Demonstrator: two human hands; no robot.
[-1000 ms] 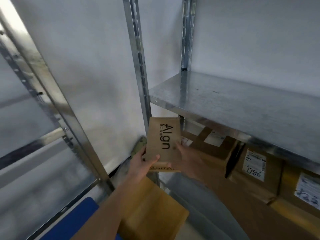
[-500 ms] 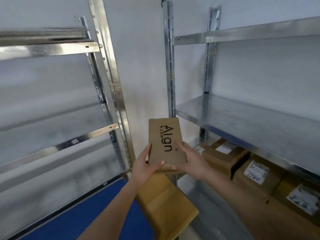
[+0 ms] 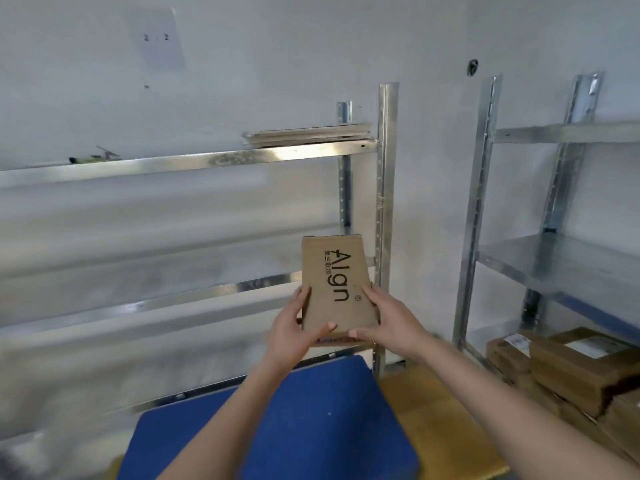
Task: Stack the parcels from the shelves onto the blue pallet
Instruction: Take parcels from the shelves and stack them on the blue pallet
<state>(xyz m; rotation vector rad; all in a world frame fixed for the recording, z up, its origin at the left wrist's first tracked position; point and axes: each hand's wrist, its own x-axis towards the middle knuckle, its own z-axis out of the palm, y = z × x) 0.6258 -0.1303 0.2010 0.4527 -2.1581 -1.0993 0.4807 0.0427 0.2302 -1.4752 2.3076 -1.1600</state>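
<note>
I hold a small brown cardboard parcel point(image 3: 334, 282) printed "Algn" upright in front of me, above the blue pallet point(image 3: 311, 427). My left hand point(image 3: 292, 332) grips its lower left edge and my right hand point(image 3: 391, 320) grips its lower right edge, with both thumbs on the front face. The parcel's bottom edge is hidden behind my fingers. Several more brown parcels point(image 3: 571, 368) with white labels lie on the low shelf at the right.
A metal rack point(image 3: 386, 202) with bare shelves stands behind the pallet on the left. A second rack point(image 3: 554, 258) stands at the right. A flat brown board point(image 3: 443, 420) lies beside the pallet's right side. Flat cardboard sheets point(image 3: 308, 135) rest on the left rack's top shelf.
My view has swung left and up, away from the right rack toward the left rack and the pallet. The parcel stays in both hands and now hangs over the pallet.
</note>
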